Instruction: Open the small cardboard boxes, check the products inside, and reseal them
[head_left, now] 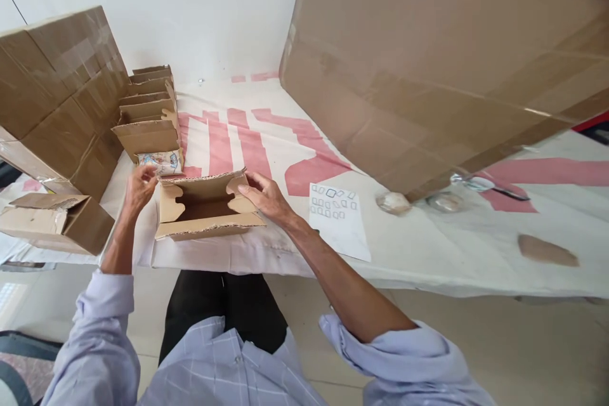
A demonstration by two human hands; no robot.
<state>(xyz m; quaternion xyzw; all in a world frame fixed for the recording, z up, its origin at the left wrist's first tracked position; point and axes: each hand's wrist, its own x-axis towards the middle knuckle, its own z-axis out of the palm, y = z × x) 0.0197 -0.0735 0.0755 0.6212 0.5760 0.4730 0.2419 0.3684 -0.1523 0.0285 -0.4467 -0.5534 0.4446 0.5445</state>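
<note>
An open cardboard box [209, 228] stands at the table's front edge, its side flaps with cut-out notches folded inward. My right hand [266, 195] grips its right end, thumb on the flap and fingers at the back corner. Close to the box's back left corner is my left hand [141, 188], its fingers curled together; whatever they may hold is too small to make out. Just behind that hand, a printed packet [162, 162] shows at the front of a row of open cardboard boxes [147, 136].
Large taped cartons stand at the left [71, 89] and at the back right [428, 70]. A closed small box [57, 222] lies front left. Right of my hand are a marked paper sheet [337, 222], tape rolls [394, 203] and a brown scrap [547, 250]. Pink strips mark the white tablecloth [428, 254].
</note>
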